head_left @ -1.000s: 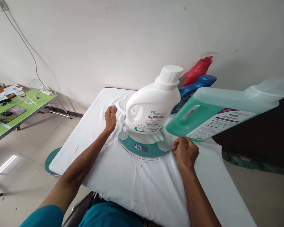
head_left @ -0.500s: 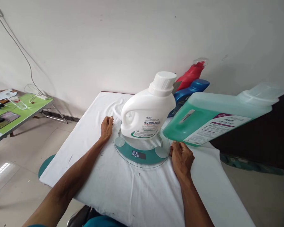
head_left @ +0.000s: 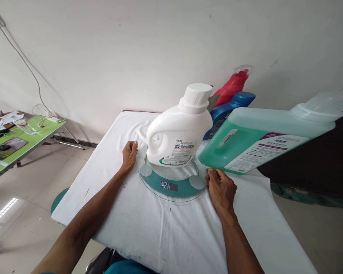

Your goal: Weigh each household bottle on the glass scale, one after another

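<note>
A white laundry detergent jug (head_left: pixel 178 131) with a white screw cap stands upright on a round glass digital scale (head_left: pixel 151 182). The scale has a teal band, and its lit display appears upside down from here. My left hand (head_left: pixel 129 155) rests on the cloth just left of the scale, fingers curled and nothing visible in them. On the opposite side, my right hand (head_left: pixel 222 188) has its fingers closed at the scale's right rim; the fingertips are partly hidden. Close behind that hand is a large translucent jug of green liquid (head_left: pixel 246 140), appearing strongly tilted in this wide view.
A blue bottle (head_left: pixel 231 108) and a red bottle (head_left: pixel 231 89) stand behind the white jug, near the wall. White cloth (head_left: pixel 137 228) covers the table. At left, a green table (head_left: pixel 42 129) holds a mouse, a plastic bottle, papers and a cable. A teal stool (head_left: pixel 59 199) shows below.
The view has shifted slightly, moving most things a little to the right in the picture. Both hands keep their places beside the scale, and the white jug stays on it.
</note>
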Available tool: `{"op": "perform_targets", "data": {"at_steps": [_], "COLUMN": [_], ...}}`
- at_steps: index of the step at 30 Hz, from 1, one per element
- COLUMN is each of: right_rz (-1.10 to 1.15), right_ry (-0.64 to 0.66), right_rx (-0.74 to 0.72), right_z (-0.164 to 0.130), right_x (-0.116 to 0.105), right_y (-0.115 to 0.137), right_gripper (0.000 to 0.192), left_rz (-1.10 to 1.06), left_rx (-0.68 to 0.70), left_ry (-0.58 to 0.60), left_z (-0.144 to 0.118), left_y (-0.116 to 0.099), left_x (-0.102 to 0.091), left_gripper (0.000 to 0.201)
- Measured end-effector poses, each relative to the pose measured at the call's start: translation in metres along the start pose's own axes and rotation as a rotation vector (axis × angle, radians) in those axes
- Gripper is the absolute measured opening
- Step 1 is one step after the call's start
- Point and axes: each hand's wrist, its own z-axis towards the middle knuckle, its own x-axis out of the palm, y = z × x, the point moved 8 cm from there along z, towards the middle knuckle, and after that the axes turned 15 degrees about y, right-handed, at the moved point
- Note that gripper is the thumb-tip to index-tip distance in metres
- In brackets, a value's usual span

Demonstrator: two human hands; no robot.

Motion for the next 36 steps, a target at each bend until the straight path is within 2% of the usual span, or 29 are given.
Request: {"op": "perform_targets", "data": {"at_steps": [10, 18, 28, 36], "right_rz": [0.01, 0.014, 0.003, -0.001], "right_ry": [0.004, -0.01, -0.028, -0.031], "right_rx": [0.012, 0.015, -0.043, -0.056], "right_z": [-0.001, -0.001, -0.001, -0.001], "right_x": [0.003, 0.003, 0.005, 0.006], "right_y": [-0.001, -0.005, -0.002, -0.004], "right_gripper": [0.04, 0.043, 0.049, 0.049], "left_rz": [-0.009, -0.025, 0.113, 0.123], "left_rx": [-0.017, -0.013, 0.119, 0.086], "left_ry": [0.017, 0.035, 0.013, 0.054], "left_z": [0.002, 0.001, -0.011, -0.011], "left_y": [0.002, 0.0, -0.023, -0.024], "left_x": [0.001, 0.003, 0.007, 0.011], "left_gripper": [0.03, 0.032, 0.026, 0.027]}}
